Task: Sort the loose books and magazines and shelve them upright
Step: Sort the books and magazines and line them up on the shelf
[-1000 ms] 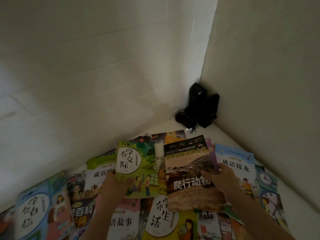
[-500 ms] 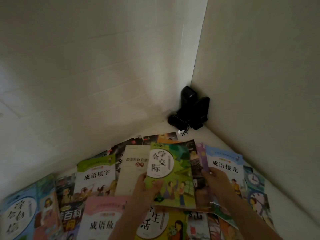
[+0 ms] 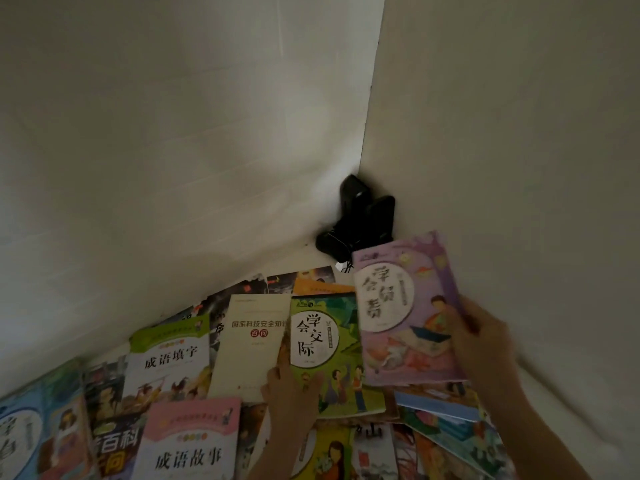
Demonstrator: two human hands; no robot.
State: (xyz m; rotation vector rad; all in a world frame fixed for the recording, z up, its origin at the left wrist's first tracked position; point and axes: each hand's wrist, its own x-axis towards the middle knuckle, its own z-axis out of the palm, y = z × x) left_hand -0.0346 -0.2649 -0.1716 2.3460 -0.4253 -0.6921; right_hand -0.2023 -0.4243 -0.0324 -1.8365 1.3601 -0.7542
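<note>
Head view: the left hand [image 3: 291,386] pinches the green book [image 3: 329,351] over the spread pile; the right hand [image 3: 485,337] grips the purple book [image 3: 405,306] raised. Held only by edges, either could slip and fall back among the loose books.

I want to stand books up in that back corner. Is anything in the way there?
Yes. A black gadget with cables sits right in the corner, just beyond the purple book the right hand holds. No shelf is in view.
</note>
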